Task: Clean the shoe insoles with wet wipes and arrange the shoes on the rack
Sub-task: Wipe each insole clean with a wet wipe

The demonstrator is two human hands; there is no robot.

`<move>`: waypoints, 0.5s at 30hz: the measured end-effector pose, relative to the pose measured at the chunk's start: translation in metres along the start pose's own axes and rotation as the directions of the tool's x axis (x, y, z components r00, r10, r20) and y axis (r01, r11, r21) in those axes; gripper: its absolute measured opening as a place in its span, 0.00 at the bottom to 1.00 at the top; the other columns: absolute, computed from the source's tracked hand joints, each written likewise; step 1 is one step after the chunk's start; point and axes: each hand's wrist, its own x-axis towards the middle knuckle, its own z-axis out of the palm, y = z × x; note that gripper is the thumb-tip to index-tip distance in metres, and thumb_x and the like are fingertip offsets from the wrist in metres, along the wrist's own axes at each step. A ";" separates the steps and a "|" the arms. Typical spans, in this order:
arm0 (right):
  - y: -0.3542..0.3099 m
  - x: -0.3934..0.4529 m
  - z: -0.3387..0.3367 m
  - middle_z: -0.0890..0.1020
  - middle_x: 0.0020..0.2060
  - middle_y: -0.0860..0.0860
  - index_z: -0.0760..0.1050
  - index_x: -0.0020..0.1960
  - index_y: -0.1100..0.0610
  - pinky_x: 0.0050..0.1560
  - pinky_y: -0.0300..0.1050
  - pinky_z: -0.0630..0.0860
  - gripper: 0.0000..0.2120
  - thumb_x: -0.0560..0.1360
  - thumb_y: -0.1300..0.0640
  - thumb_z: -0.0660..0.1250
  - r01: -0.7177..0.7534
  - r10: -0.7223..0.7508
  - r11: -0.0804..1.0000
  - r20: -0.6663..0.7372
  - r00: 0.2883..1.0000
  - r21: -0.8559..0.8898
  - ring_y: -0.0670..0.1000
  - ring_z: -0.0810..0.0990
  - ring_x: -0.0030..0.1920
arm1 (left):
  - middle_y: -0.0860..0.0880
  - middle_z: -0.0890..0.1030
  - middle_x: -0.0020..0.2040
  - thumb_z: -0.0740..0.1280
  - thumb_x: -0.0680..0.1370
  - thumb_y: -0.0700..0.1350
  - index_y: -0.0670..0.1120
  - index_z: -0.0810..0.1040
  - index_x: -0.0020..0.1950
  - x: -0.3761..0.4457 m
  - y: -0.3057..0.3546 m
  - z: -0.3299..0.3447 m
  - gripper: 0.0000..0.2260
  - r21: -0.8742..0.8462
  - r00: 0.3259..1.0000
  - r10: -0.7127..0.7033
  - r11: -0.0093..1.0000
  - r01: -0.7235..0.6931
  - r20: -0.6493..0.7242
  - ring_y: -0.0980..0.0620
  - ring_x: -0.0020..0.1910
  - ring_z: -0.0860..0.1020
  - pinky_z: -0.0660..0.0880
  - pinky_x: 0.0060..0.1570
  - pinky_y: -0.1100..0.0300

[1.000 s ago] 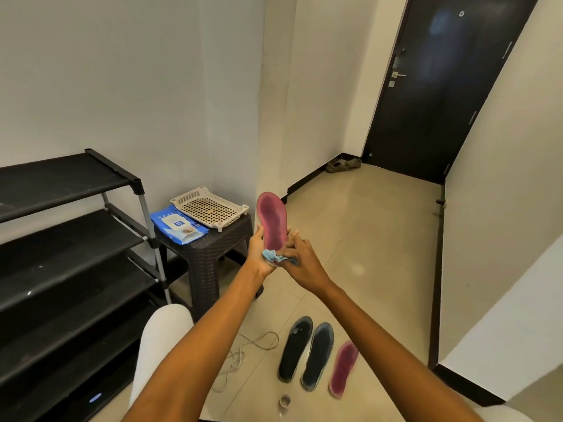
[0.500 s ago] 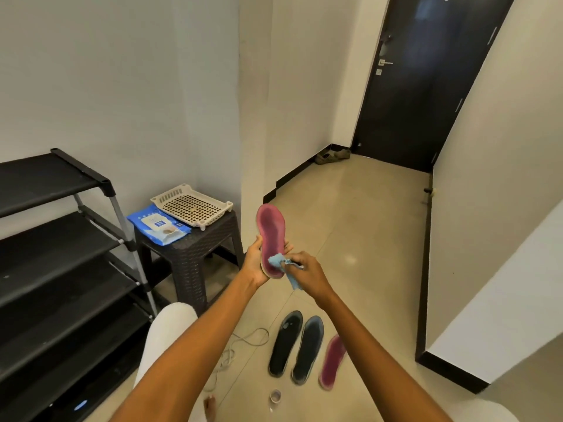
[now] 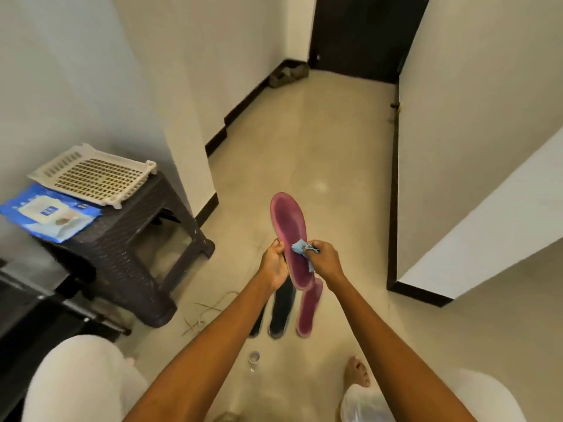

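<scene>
Left hand (image 3: 275,263) grips pink insole (image 3: 291,236); right hand (image 3: 324,260) presses blue wipe (image 3: 300,247) against it, above floor insoles (image 3: 307,312).

Bare forearms, white trousers (image 3: 76,379), bare foot (image 3: 358,371)

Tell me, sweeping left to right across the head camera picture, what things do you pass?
Blue wipes pack → white perforated tray on the dark stool → left hand → pink insole held upright → blue wipe → right hand → white wall corner.
</scene>
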 end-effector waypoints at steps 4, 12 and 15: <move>0.062 0.044 -0.002 0.78 0.38 0.53 0.77 0.44 0.59 0.36 0.41 0.70 0.07 0.77 0.58 0.63 -0.119 0.130 0.988 -0.118 0.984 0.096 0.51 0.76 0.38 | 0.43 0.79 0.44 0.57 0.79 0.42 0.43 0.78 0.46 0.062 -0.046 0.019 0.11 0.124 0.987 -0.093 0.986 0.109 -0.129 0.49 0.39 0.78 0.77 0.39 0.58; 0.250 0.106 0.033 0.79 0.51 0.58 0.76 0.54 0.62 0.53 0.53 0.77 0.09 0.78 0.60 0.62 -0.413 0.471 0.879 -0.296 0.831 0.238 0.57 0.79 0.50 | 0.41 0.76 0.59 0.57 0.82 0.51 0.41 0.71 0.66 0.168 -0.191 0.021 0.18 0.182 0.929 -0.313 0.920 0.348 -0.197 0.45 0.54 0.77 0.76 0.56 0.53; 0.318 0.102 0.055 0.78 0.52 0.57 0.75 0.56 0.63 0.53 0.50 0.76 0.10 0.78 0.61 0.61 -0.495 0.566 0.822 -0.300 0.768 0.282 0.57 0.78 0.50 | 0.48 0.74 0.63 0.70 0.72 0.60 0.46 0.66 0.72 0.195 -0.261 -0.012 0.33 0.013 0.859 -0.384 0.911 0.412 -0.340 0.50 0.63 0.73 0.73 0.62 0.57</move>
